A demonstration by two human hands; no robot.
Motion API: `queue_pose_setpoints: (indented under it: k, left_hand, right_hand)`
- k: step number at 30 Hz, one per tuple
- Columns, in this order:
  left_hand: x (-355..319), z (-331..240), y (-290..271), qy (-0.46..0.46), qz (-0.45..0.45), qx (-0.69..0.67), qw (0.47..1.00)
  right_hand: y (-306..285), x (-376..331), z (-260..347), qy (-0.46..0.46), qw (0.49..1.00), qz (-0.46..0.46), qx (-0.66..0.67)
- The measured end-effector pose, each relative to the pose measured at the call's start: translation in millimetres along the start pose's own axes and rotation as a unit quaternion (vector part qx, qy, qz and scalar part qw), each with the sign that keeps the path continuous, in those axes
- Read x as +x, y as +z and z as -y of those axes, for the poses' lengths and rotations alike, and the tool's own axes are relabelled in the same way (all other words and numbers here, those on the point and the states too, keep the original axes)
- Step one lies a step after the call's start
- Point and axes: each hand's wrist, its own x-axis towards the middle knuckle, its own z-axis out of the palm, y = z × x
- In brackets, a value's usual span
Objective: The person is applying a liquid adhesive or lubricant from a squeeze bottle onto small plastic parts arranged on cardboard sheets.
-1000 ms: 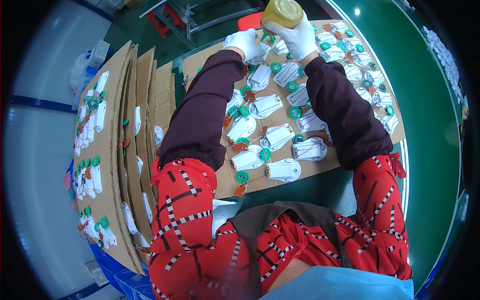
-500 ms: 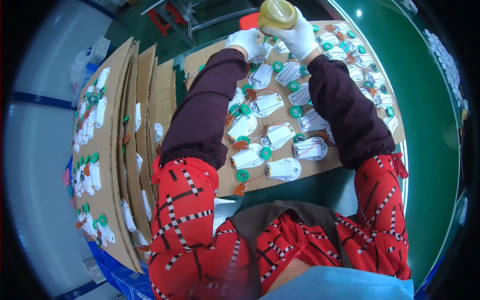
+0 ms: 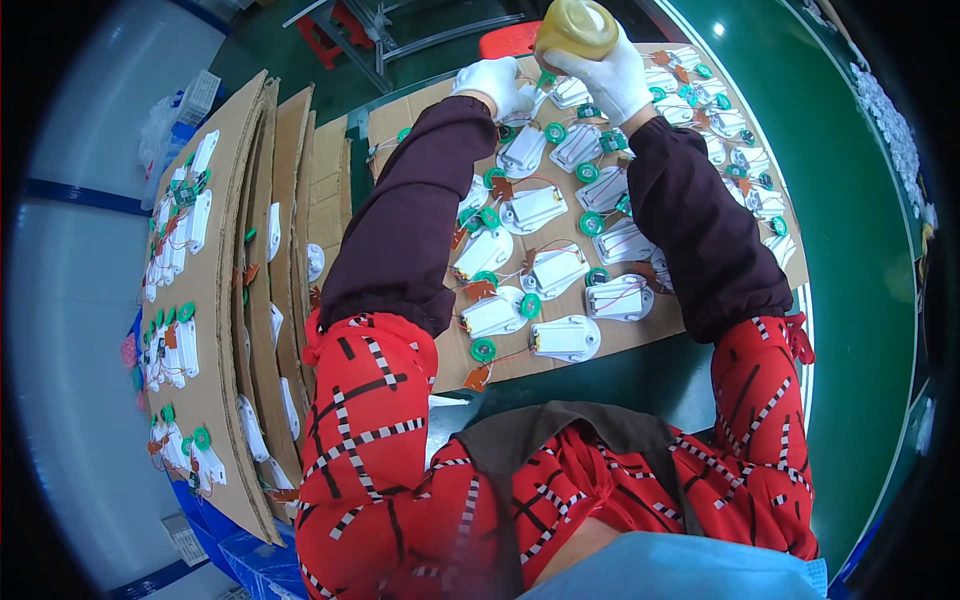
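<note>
Right fingers (image 3: 583,66) wrapped round yellow bottle (image 3: 578,28); left fingers (image 3: 516,98) half-curled beside it, hold unclear. Bodyward of them, green discs (image 3: 483,350) lie outside white housings (image 3: 563,341); finished count unclear.

Main carrier: a brown corrugated cardboard sheet (image 3: 456,360), centre to upper right of the frame; its own support cannot be made out. Directly on it: loose rows of white plastic housings (image 3: 565,340), with green discs (image 3: 483,350), green circuit boards (image 3: 613,141) and orange-brown flat pieces (image 3: 478,377) among them. Left of frame: layered cardboard sheets (image 3: 220,300); the outermost carries three clusters of similar white units (image 3: 199,222).
</note>
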Motion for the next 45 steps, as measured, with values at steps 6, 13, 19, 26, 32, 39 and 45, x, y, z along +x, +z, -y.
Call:
queue_pose_setpoints:
  k: [6, 13, 19, 26, 32, 39, 45]
  left_hand:
    - [1, -3, 0, -0.001, -0.015, -0.005, 1.000]
    - [0, -2, 0, 0.003, -0.010, 0.000, 1.000]
    - [-1, -2, 1, 0.006, -0.029, -0.016, 0.999]
    - [-1, -1, 3, 0.010, -0.035, -0.015, 0.999]
    - [2, 2, 6, 0.016, -0.047, -0.008, 0.999]
    - [7, 2, -1, 0.032, 0.002, 0.075, 0.997]
    - [4, 11, -4, 0.004, 0.012, 0.113, 0.994]
  right_hand:
    - [-5, 2, -3, -0.016, 0.998, -0.013, -0.052]
    - [-5, -2, 2, -0.004, 0.989, -0.046, -0.143]
    - [0, -3, 2, 0.005, 0.992, -0.094, -0.082]
    - [-2, 0, -14, 0.008, 0.995, -0.101, -0.014]
    - [-13, 8, -12, 0.025, 0.991, -0.128, 0.010]
    - [-51, 12, 62, -0.082, 0.977, -0.164, 0.105]
    - [-155, -53, 115, -0.177, 0.970, -0.151, -0.067]
